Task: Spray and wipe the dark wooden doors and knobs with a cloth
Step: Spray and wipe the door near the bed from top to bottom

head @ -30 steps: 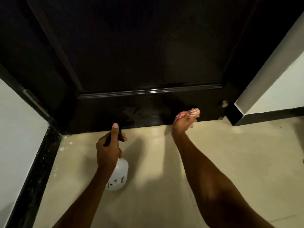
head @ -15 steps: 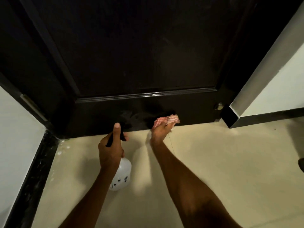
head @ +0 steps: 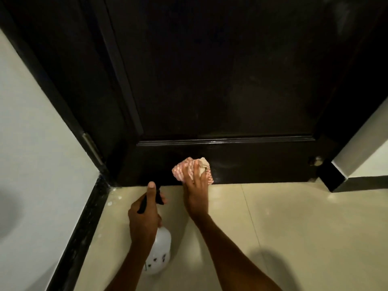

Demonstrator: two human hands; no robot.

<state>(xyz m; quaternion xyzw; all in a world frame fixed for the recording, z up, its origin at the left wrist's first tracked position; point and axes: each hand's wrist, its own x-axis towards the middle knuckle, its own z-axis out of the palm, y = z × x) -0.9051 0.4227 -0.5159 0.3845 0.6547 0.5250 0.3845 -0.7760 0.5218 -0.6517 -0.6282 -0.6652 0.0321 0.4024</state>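
— What's nearest you, and can you read anything on it?

— One spray bottle (head: pixel 157 257), white plastic with a black head. My left hand (head: pixel 144 221) is curled round its neck, thumb stretched up along the top. There are a few small dark marks low on the bottle's side, but they're too small for me to read.

— And the other hand?

— My right hand (head: pixel 196 194) is a little farther out. Its fingers are bent over one bunched cloth (head: pixel 192 170), pink-and-white checked, and press it against the bottom rail of the door (head: pixel 220 85), just above the floor (head: pixel 294 227).

— How many doors?

— One dark wooden door, filling the far side. One small round metal fitting (head: pixel 315 161) sits at its lower right corner; I can't tell what it is. One metal hinge (head: pixel 92 149) shows on the frame at the left. No writing on any of it.

— Beyond that?

— Pale walls on two sides, each with a black skirting strip along the bottom.
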